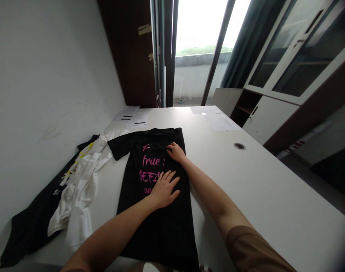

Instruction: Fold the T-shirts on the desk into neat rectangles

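Note:
A black T-shirt (172, 226) with pink lettering lies spread on the white table (274, 196). Its left sleeve sticks out to the side, while the right edge runs straight, with that side folded over. My left hand (164, 190) rests flat on the middle of the shirt, fingers spread, covering part of the print. Farther up, near the right edge, my right hand (176, 152) touches the cloth with its fingers slightly bent and apart. Neither hand grips the fabric.
Against the wall on the left lie a crumpled white garment (84, 181) and a black garment (36, 223) with yellow and white print. Papers (136, 121) lie at the far left of the table, more papers (222, 121) at the far right. A cable hole (239, 146) is set in the tabletop.

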### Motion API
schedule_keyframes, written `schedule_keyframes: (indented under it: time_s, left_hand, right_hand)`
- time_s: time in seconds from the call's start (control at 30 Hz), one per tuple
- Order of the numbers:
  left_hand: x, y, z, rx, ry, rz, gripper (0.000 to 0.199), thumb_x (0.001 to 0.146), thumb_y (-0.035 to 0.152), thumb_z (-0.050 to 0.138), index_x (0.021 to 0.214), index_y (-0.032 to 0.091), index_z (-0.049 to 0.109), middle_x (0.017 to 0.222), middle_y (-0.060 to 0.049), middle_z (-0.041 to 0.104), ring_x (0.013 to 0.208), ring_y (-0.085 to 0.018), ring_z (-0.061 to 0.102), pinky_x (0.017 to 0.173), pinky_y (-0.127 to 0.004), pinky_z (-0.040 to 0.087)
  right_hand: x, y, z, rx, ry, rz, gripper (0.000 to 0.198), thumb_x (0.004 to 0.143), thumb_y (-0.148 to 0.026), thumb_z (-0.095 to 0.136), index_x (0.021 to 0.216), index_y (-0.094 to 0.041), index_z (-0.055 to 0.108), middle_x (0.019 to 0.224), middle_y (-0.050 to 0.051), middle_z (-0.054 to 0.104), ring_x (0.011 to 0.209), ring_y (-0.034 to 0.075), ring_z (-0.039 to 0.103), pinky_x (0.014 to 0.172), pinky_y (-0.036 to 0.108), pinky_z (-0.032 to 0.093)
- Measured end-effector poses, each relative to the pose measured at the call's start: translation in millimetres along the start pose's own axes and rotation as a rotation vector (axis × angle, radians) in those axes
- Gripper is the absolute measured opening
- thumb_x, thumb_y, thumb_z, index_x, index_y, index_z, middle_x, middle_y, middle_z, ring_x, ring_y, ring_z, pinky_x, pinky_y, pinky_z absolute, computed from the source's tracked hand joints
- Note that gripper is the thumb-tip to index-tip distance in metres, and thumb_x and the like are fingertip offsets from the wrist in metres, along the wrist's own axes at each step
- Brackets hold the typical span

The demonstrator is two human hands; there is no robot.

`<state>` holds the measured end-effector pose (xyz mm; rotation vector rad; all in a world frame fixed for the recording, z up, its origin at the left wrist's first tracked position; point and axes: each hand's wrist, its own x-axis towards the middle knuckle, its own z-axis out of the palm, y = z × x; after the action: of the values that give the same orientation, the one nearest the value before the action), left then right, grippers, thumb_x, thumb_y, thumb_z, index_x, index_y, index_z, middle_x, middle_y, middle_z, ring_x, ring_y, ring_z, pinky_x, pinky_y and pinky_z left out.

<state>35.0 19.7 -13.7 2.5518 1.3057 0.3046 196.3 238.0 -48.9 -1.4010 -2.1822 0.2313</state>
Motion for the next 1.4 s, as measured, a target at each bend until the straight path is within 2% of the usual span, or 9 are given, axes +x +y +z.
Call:
schedule_keyframes:
  time_s: [1.4]
  left_hand:
    - [0.4,-1.0,0.7,-0.001,0.008,-0.001,0.061,0.104,0.049,0.055,0.161,0.029,0.047,0.176,-0.008,0.035,0.166,-0.033,0.027,0.136,-0.062,0.021]
  right_hand:
    - [0.6,-0.8,-0.7,0.002,-0.006,0.003,0.023,0.106,-0.028,0.065,0.125,-0.023,0.078,0.126,0.010,0.064,0.123,0.022,0.061,0.110,0.032,0.047]
